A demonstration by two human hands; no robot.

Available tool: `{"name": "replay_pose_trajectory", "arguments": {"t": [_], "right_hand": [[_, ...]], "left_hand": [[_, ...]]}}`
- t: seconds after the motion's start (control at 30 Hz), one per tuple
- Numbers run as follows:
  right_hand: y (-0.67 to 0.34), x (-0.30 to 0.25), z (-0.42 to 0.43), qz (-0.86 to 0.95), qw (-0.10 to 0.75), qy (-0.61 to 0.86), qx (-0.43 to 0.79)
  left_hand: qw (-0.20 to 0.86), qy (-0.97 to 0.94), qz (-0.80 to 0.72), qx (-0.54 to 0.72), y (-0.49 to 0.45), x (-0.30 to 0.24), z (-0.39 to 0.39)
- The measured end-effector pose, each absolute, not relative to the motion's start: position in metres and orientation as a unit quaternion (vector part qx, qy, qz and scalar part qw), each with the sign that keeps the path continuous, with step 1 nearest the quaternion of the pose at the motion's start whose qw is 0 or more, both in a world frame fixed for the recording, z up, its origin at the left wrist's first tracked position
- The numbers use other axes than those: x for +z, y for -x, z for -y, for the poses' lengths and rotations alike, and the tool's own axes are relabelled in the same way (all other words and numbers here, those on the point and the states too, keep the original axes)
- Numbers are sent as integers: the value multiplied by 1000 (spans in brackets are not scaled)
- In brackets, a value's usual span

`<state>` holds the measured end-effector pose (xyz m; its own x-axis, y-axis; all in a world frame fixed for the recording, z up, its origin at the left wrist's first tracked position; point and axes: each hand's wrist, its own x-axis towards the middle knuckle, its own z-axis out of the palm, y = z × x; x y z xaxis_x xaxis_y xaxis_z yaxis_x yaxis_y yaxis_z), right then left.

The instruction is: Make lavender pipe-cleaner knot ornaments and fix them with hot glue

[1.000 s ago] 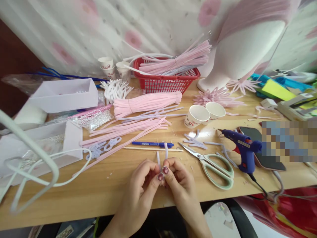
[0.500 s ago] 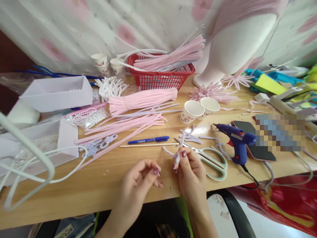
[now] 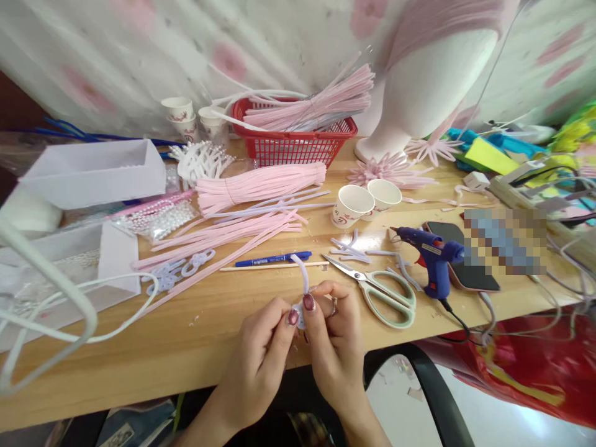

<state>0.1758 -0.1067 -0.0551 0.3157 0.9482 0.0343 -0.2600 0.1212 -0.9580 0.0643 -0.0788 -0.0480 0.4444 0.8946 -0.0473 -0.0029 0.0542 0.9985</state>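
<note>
A pale lilac pipe cleaner [image 3: 302, 273] is pinched between both hands above the table's front edge, one end sticking up and the rest bunched at the fingertips. My left hand [image 3: 263, 347] closes thumb and finger on its left side. On its right side, my right hand [image 3: 333, 338] grips it the same way, with a ring on one finger. Fingers hide much of the bunched part. Just beyond lie a wooden stick [image 3: 270, 267] and a blue pen [image 3: 272, 259]. Green-handled scissors [image 3: 388, 298] rest to the right, beside cut lilac pieces [image 3: 351, 249].
A blue glue gun [image 3: 433, 254] sits by a phone [image 3: 470, 273] at right. Paper cups [image 3: 352, 205], pink pipe cleaner bundles [image 3: 261, 185] and a red basket [image 3: 298, 149] stand behind. White boxes [image 3: 100, 174] and a white curved frame [image 3: 79, 304] occupy the left; a mannequin head [image 3: 431, 87] stands at back.
My left hand, apart before, has come to the pipe cleaner and now pinches it. My right hand has moved left with the piece. The whole view has shifted slightly.
</note>
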Motion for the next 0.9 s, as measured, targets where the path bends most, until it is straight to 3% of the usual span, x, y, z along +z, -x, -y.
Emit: {"name": "replay_pose_trajectory", "arguments": {"t": [0.1,0.17,0.3,0.47,0.63,0.9], "right_hand": [[-173,-56,107,331,674,442,490],[-172,-57,106,299,688,421,510],[-177,-59,108,290,670,418,540],[-186,-58,114,431,583,469,504],[-189,-56,115,487,563,464,480],[-202,-57,112,595,497,496,390]], "left_hand": [[749,-450,-328,359,-65,-56,82],[770,-402,-325,375,-67,-58,84],[714,-416,-373,421,-70,-54,82],[633,-558,-367,392,-59,-50,75],[641,-598,-357,324,-50,-42,72],[651,-584,-363,321,-44,-30,62]]}}
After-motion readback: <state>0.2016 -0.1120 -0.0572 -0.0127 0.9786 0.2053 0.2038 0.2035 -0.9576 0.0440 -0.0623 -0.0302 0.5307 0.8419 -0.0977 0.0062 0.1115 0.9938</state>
